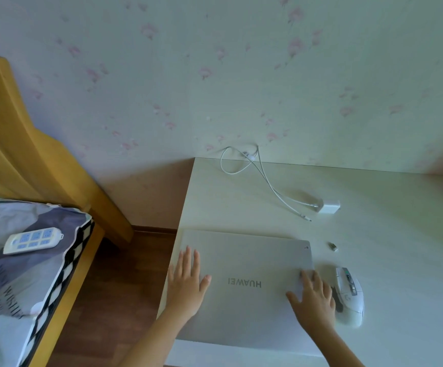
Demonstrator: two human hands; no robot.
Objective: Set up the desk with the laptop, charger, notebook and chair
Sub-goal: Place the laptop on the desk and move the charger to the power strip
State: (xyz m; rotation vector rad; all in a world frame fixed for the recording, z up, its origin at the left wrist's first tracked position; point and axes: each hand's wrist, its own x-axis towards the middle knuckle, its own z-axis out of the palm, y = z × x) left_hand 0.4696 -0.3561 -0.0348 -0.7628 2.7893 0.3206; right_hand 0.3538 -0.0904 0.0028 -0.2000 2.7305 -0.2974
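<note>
You are pressing both hands, left hand and right hand, fingers spread flat, on the closed laptop, its left side sitting at the surface edge, mouse crowding the right, open room lying behind toward the charger.

Cut off at the right and bottom edges: the surface. Half hidden behind the right hand: the white mouse. Too small to name, perhaps a dongle: the item beside the laptop.
</note>
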